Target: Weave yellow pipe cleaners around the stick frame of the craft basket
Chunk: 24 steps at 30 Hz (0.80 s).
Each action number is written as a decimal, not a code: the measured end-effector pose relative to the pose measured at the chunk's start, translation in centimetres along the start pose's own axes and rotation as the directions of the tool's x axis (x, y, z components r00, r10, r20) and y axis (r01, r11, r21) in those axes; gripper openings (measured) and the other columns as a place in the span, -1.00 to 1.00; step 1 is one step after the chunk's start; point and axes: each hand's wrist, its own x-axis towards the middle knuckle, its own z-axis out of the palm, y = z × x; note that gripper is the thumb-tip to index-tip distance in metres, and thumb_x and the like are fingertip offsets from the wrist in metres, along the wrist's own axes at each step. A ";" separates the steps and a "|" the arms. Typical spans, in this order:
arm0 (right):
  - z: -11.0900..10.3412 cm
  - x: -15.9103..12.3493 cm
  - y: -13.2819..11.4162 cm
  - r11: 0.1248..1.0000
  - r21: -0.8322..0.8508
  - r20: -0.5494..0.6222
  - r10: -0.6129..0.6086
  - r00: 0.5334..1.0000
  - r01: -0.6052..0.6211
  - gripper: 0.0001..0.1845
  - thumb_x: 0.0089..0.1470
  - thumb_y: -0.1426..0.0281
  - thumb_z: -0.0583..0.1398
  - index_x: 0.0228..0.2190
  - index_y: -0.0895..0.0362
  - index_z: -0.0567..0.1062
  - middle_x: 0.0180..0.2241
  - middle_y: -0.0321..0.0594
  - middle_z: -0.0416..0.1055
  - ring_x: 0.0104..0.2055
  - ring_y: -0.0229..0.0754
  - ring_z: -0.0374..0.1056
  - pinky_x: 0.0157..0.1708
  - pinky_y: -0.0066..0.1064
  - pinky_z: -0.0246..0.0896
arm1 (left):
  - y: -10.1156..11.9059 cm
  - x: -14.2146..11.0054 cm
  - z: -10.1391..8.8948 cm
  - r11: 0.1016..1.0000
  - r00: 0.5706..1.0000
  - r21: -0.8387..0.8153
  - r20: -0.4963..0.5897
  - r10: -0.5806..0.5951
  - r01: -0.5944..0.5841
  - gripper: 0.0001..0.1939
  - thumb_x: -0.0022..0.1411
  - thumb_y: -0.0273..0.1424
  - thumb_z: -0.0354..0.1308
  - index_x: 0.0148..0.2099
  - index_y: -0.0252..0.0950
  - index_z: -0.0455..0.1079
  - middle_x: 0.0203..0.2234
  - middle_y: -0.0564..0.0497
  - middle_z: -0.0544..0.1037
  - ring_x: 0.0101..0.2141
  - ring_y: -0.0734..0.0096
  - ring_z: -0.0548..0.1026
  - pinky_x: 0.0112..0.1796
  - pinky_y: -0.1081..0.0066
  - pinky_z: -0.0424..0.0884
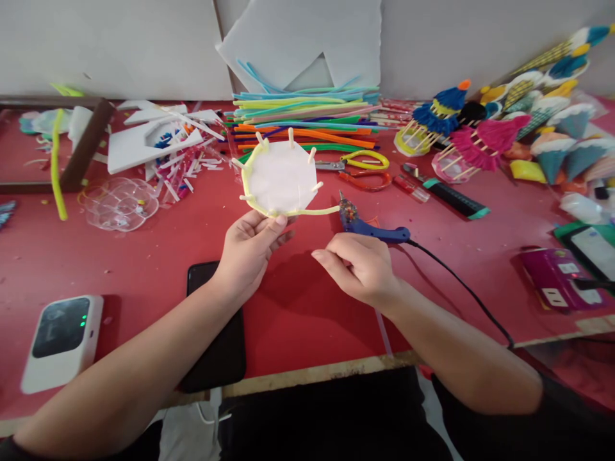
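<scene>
L hand (252, 246): thumb + fingers pinching bottom edge of white disc (281, 176), raised over red table (298, 326) | yellow pipe cleaner (319, 211): along disc's left/bottom rim, 1 free end pointing right | R hand (360, 266): fingers curled, can't tell if gripping; near blue glue gun (382, 232)

The left-hand grip (250, 246) pinched a white disc (281, 176) with short sticks (291, 138) round its rim, a yellow pipe cleaner (317, 211) bending along its left and lower edge, free end pointing right. The right-hand grip (358, 264) curled just beside a blue glue gun (379, 232). Coloured pipe cleaners (302, 107) and scissors (368, 153) lay beyond on the red surface (298, 314).
</scene>
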 end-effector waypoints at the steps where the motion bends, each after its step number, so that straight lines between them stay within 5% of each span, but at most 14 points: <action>1: 0.1 0.0 0.1 1.000 -0.013 -0.009 0.012 1.000 -0.012 -0.78 0.31 0.43 0.20 -0.43 0.09 0.42 -0.56 -0.39 0.39 -0.53 -0.36 0.28 -0.49 -0.50 0.22 | 0.1 -0.1 0.0 1.000 1.000 -0.001 0.001 0.003 -0.003 -0.76 -0.05 -0.36 0.58 -0.37 -0.24 0.59 -0.41 0.09 0.69 -0.23 0.45 0.66 -0.23 0.52 0.56; 4: 0.4 0.0 0.4 1.000 -0.027 -0.030 0.006 1.000 -0.007 -0.94 0.28 0.46 0.23 -0.25 0.11 0.54 -0.38 -0.27 0.57 -0.35 -0.29 0.46 -0.30 -0.45 0.39 | 0.2 -0.3 0.2 1.000 1.000 0.015 0.006 0.016 -0.016 -0.78 -0.03 -0.36 0.57 -0.35 -0.22 0.60 -0.38 0.11 0.70 -0.25 0.46 0.66 -0.19 0.49 0.59; 8: 0.4 0.1 0.3 1.000 -0.008 -0.050 -0.021 0.999 0.020 -0.77 0.25 0.42 0.28 -0.47 0.10 0.48 -0.55 -0.33 0.47 -0.47 -0.27 0.39 -0.38 -0.39 0.35 | 0.2 -0.5 0.2 0.997 0.999 0.070 -0.009 0.034 -0.033 -0.75 -0.01 -0.32 0.56 -0.28 -0.22 0.61 -0.36 0.09 0.70 -0.24 0.45 0.66 -0.16 0.49 0.58; 11: 0.2 0.1 0.0 0.996 -0.067 -0.123 -0.060 0.991 0.052 -0.91 0.22 0.52 0.26 -0.27 0.09 0.55 -0.41 -0.28 0.55 -0.38 -0.27 0.45 -0.34 -0.40 0.41 | 0.2 -0.5 0.3 0.995 0.999 0.095 0.003 0.042 -0.042 -0.74 0.00 -0.30 0.56 -0.26 -0.21 0.62 -0.31 0.06 0.72 -0.22 0.44 0.66 -0.17 0.48 0.58; 16: -0.2 0.1 -0.2 0.954 -0.300 -0.304 -0.115 0.946 0.019 -0.80 0.20 0.48 0.30 -0.13 0.04 0.53 -0.24 -0.16 0.51 -0.22 -0.16 0.49 -0.22 -0.28 0.47 | 0.1 -0.7 0.5 0.982 0.997 0.172 0.033 0.073 -0.078 -0.74 0.04 -0.27 0.54 -0.22 -0.21 0.64 -0.27 0.04 0.73 -0.27 0.45 0.66 -0.20 0.50 0.59; 24: 0.0 0.2 -0.1 0.956 -0.291 -0.208 -0.092 0.974 0.028 -0.82 0.21 0.51 0.29 -0.15 0.05 0.53 -0.34 -0.24 0.51 -0.29 -0.17 0.44 -0.25 -0.27 0.41 | 0.2 -1.2 0.4 0.979 0.996 0.198 0.077 0.034 -0.049 -0.77 0.08 -0.30 0.52 -0.21 -0.24 0.65 -0.34 0.02 0.74 -0.33 0.43 0.69 -0.20 0.48 0.62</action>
